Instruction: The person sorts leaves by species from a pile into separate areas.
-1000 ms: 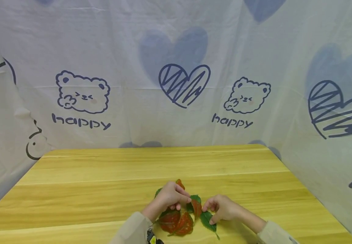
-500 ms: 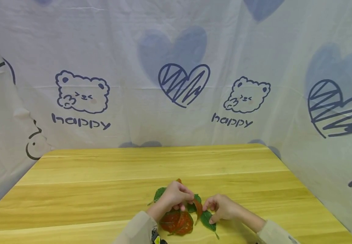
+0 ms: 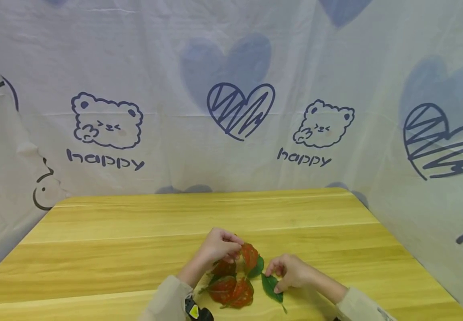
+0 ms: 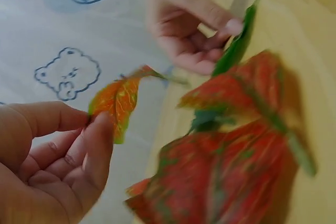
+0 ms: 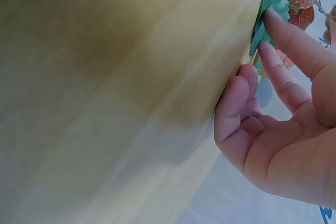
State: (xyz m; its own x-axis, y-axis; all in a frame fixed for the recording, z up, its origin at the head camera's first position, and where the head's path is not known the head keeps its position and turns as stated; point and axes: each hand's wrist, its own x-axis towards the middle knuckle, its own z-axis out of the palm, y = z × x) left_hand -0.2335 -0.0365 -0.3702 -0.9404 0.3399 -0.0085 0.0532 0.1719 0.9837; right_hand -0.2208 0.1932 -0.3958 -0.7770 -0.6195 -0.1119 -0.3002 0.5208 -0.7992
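Thumb and index finger of my left hand [image 3: 218,246] pinch an orange-red leaf [image 4: 116,103] by its tip; in the left wrist view the leaf hangs in the air, stem pointing away. From above, this leaf overlaps a dark green leaf [image 3: 257,267] on the table. My right hand [image 3: 290,271] lies to the right, its thumb and index finger holding the edges of another green leaf [image 3: 270,287]. The right wrist view shows that green leaf [image 5: 274,4] from the side, with the other fingers of the hand curled.
Several leaves overlap in a cluster on the wood-grain table [image 3: 135,249], among them two red ones [image 3: 221,290] in front and a darker red one [image 3: 224,267] below the left hand. A white curtain [image 3: 175,89] with bears and hearts stands behind the table.
My left hand has shifted left and farther away, and the orange-red leaf came with it, now showing its broad face. The right hand has stayed at the green leaf.
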